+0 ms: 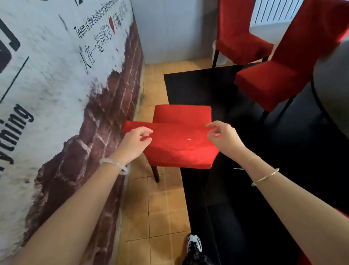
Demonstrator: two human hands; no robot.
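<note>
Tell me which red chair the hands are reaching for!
Find the painted brick wall on the left. The red chair right beside it, half on tiles, half on black rug, is the one. Only it has its back to us, between the left hand and right hand.

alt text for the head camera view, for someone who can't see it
A left hand and right hand reach, fingers loosely curled, for the backrest top of a red fabric-covered chair beside a brick-print wall. Two more red chairs stand beyond, along a black rug.
</note>
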